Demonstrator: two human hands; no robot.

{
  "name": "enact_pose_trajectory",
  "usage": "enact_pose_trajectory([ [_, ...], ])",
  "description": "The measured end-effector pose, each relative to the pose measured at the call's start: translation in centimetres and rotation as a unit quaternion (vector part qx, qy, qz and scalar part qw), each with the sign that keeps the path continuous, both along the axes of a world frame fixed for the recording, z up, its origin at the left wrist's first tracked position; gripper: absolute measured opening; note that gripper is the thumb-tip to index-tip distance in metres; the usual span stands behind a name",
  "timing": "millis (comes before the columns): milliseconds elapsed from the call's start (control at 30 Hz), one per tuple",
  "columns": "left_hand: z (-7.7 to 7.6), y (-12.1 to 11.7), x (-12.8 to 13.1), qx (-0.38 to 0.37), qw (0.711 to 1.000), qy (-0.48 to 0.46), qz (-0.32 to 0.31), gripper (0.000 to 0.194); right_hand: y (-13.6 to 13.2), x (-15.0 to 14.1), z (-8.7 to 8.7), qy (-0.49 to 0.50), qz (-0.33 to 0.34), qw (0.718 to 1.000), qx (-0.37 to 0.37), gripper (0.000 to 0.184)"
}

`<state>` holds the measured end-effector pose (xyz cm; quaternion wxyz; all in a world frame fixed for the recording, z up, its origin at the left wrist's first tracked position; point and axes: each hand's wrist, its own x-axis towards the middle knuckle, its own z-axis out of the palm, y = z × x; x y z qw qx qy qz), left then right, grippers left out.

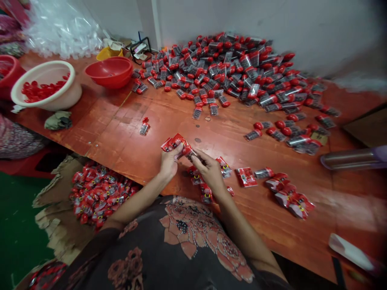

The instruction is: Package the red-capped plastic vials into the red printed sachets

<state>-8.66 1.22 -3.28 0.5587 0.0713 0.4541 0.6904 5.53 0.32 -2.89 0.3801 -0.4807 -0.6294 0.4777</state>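
Over the front of the table, my left hand [169, 164] pinches a red printed plastic packet [178, 139] between thumb and fingers. My right hand [210, 171] is closed on a small dark-filled clear container [190, 153] that meets the packet; whether it is inside the packet I cannot tell. Below my right hand lie several flat red packets [206, 192]. Right of it are another red packet [246, 177], a clear container with a red cap [264, 173] and a row of red packets [290, 195].
Red-capped containers [217, 68] form a big heap against the wall. At the left stand a white basin [50, 102] with red caps and a red bowl [113, 76]. A carton [54, 217] below the table edge holds filled red packets [98, 193]. A purple-lidded tumbler [347, 159] is at the right.
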Motion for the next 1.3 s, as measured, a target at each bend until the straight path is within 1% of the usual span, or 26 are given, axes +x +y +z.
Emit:
enact_pose_trajectory([
  [100,0.7,-0.4,0.1,0.041,0.998,0.053,-0.014,0.031,0.2,0.3,0.2,0.028,0.01,0.999,-0.013,0.037],
  [233,1.0,-0.7,-0.1,0.062,0.99,0.108,-0.06,0.029,0.0,0.8,0.5,-0.014,0.008,0.999,0.04,0.036],
  [333,1.0,-0.8,-0.3,0.069,0.989,0.112,-0.067,0.029,-0.5,0.9,0.7,-0.05,0.005,0.996,0.079,0.036],
  [433,1.1,-0.9,-0.5,0.08,0.984,0.132,-0.089,0.027,-0.8,0.9,0.7,-0.055,0.007,0.995,0.089,0.035],
  [533,1.7,-1.0,-0.7,0.075,0.975,0.159,-0.138,0.026,-1.1,0.9,0.6,-0.009,0.005,0.999,0.049,0.033],
  [633,2.3,-1.2,-0.6,0.062,0.972,0.157,-0.165,0.026,-1.4,0.7,0.3,0.024,-0.007,1.0,0.004,0.033],
  [767,2.3,-1.6,0.0,0.041,0.972,0.156,-0.172,0.024,-2.1,-0.1,-0.3,0.031,-0.05,0.998,0.016,0.035],
  [833,2.2,-1.7,0.2,0.036,0.972,0.154,-0.173,0.024,-2.2,-0.2,-0.5,0.043,-0.057,0.997,0.013,0.038],
  [900,2.1,-1.7,0.2,0.041,0.975,0.149,-0.16,0.026,-2.0,0.0,-0.6,0.041,-0.038,0.998,0.009,0.039],
  [967,2.1,-1.7,0.0,0.053,0.979,0.145,-0.131,0.026,-1.7,0.5,-0.5,0.015,0.004,1.0,0.012,0.04],
  [1033,2.2,-1.7,-0.2,0.063,0.98,0.146,-0.117,0.025,-1.5,1.0,-0.5,0.007,0.041,0.999,0.003,0.046],
  [1067,2.2,-1.8,-0.2,0.064,0.979,0.146,-0.126,0.024,-1.4,1.2,-0.6,0.019,0.05,0.998,-0.013,0.05],
  [1133,2.1,-2.0,-0.1,0.059,0.974,0.143,-0.163,0.023,-1.3,1.1,-0.8,0.065,0.048,0.995,-0.055,0.054],
  [1200,1.7,-2.2,0.1,0.049,0.97,0.135,-0.194,0.024,-1.3,0.9,-1.0,0.103,0.035,0.99,-0.092,0.052],
  [1300,0.8,-2.4,0.4,0.033,0.966,0.125,-0.222,0.024,-1.2,0.7,-1.4,0.125,0.013,0.984,-0.127,0.044],
])
